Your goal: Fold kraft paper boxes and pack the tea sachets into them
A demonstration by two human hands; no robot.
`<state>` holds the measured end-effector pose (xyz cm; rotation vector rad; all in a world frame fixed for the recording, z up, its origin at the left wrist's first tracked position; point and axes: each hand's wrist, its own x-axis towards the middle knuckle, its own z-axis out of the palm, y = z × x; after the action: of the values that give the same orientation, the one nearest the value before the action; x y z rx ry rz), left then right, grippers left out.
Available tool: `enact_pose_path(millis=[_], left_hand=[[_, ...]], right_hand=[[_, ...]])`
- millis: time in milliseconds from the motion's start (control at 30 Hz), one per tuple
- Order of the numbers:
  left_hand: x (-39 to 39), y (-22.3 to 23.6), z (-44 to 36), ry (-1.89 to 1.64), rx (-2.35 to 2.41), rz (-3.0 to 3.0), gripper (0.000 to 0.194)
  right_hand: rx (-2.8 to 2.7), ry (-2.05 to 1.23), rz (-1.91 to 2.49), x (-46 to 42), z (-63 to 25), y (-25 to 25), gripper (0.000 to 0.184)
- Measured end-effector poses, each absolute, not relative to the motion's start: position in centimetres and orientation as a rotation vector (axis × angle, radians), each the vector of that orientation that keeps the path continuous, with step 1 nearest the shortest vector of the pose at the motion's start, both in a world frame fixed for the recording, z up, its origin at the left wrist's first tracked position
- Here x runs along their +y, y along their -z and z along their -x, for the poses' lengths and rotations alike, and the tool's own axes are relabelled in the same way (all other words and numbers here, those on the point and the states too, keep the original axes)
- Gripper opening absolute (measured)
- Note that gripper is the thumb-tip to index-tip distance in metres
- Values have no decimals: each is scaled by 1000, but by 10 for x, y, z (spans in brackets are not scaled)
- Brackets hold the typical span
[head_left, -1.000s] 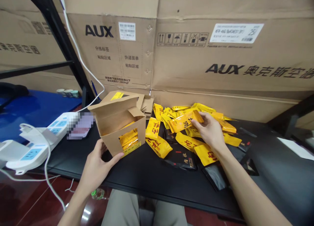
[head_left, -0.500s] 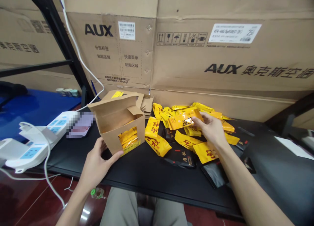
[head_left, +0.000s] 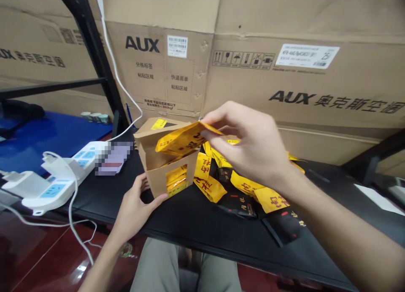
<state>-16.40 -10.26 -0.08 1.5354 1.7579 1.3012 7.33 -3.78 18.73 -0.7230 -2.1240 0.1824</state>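
Observation:
My left hand [head_left: 139, 205] grips the lower left corner of a small brown cardboard box [head_left: 155, 180] that stands upright with its lid raised. Yellow sachets [head_left: 176, 178] show through the window in its front. A single yellow sachet [head_left: 180, 141] is pinched by one end in my right hand [head_left: 243, 136], tilted over the box's open top. Loose yellow sachets [head_left: 210, 188] lie in a pile to the right of the box, partly covered by my right hand and forearm. Black sachets [head_left: 236, 205] lie among and in front of them.
Flattened brown cartons [head_left: 172, 123] lie behind the box. On the left are a white power strip [head_left: 63, 186] with plugs and cables, and a blurred-out flat item [head_left: 114, 157]. Large AUX cartons [head_left: 247, 85] form a wall behind the black table [head_left: 186, 224]. White paper [head_left: 378, 197] lies at the right.
My right hand has lifted the yellow sachet from the pile and carried it left to above the box. My left hand still holds the box. The view has shifted slightly.

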Motion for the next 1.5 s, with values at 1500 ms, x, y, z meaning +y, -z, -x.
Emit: enact_pose_path(millis=[1500], left_hand=[[-104,5,165,-1367,1709,-1536,58]], right_hand=[[-3036,-379,917,-19,-15,-229,32]])
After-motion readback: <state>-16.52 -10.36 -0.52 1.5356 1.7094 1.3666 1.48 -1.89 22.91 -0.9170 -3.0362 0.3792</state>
